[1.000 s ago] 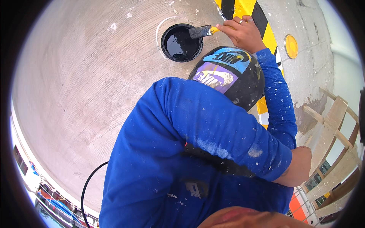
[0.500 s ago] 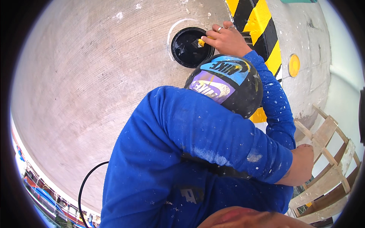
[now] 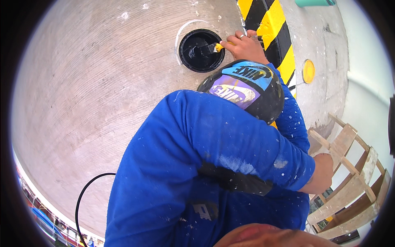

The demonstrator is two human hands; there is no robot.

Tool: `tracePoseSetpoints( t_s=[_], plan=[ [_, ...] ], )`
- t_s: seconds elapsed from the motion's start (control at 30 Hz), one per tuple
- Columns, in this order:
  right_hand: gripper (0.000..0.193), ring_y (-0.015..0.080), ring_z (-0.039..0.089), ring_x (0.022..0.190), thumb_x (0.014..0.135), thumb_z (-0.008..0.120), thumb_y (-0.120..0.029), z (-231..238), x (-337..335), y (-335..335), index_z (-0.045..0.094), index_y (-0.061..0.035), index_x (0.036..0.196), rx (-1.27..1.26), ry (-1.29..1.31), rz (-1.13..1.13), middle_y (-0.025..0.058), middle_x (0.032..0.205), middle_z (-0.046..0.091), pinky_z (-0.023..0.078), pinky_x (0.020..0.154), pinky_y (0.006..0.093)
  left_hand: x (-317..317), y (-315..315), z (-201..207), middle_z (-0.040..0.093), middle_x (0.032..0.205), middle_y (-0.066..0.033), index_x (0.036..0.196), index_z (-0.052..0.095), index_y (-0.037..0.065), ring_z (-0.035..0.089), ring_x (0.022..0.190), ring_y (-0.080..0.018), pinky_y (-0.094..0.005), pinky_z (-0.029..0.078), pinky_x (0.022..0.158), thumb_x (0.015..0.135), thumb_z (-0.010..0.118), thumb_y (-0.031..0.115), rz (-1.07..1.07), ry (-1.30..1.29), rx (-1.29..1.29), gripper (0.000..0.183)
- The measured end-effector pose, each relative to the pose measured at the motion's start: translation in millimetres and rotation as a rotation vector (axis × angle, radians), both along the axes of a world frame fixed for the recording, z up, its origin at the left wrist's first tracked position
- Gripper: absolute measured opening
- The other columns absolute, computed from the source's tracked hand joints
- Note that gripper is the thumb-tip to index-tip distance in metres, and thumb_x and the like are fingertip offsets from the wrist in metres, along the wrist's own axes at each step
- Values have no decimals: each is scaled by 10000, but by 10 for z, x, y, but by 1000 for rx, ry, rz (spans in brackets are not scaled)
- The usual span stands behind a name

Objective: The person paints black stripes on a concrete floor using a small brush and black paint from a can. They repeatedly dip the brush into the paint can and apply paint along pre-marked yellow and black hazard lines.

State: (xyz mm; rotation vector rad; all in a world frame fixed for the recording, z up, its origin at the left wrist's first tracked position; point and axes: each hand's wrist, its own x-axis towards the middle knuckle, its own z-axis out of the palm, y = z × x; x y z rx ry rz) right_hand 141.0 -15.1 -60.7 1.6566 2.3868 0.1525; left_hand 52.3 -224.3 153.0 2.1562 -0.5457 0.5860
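Note:
My right hand (image 3: 249, 46), with a ring on one finger, grips the yellow handle of a paintbrush (image 3: 217, 47). The brush's dark bristles reach over the glossy black paint in a round black bucket (image 3: 181, 55); how deep they dip I cannot tell. My left arm crosses in front of my body, and my left hand (image 3: 325, 173) lies at the right beside the other arm's sleeve, its fingers hidden. Between my arms and the bucket bulges a black rounded thing (image 3: 269, 101) with a blue and a purple patch.
A kerb (image 3: 271, 24) painted in yellow and black stripes runs past my right hand. Beyond it lie a round yellow-topped tin or lid (image 3: 308, 71) and a green object (image 3: 314, 2). A wooden frame (image 3: 349, 164) stands at the right. Grooved concrete (image 3: 103, 82) spreads leftward; a black cable (image 3: 80, 201) curves at lower left.
The brush's dark bristles now show flatter and further left across the bucket, and the right hand has tilted lower. The whole view has shifted slightly.

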Motion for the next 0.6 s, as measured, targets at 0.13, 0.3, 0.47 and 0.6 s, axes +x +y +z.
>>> tracePoseSetpoints(
  t_s=[0.13,0.3,0.47,0.6],
  plan=[
    [427,217,606,1278,953,685,-233,-35,166,-164,678,-236,1380,-41,-149,-49,11,1244,680,374,1087,513,-128,289,94,683,771,-25,785,759,114,655,708,-235,-397,472,694,711,827,128,-121,-36,48,101],
    [133,195,669,1123,872,691,-204,93,190,-165,738,-212,996,204,-152,82,-24,1001,675,435,958,486,68,-747,-183,625,654,-23,675,730,116,619,640,-227,-395,464,677,705,787,115,201,-10,-89,64],
    [135,183,681,1089,882,703,-246,324,103,-121,755,-228,1005,231,-126,42,-24,1008,690,458,932,486,-95,-442,-65,626,640,-11,678,736,115,608,613,-233,-400,428,636,693,775,119,195,-88,-43,42],
    [227,254,730,974,909,719,-308,206,7,-44,820,-214,1089,81,210,-186,55,970,758,511,905,484,-191,34,-14,633,626,-15,690,751,108,604,593,-231,-407,408,615,650,767,115,-21,-175,-12,43]
  ],
)
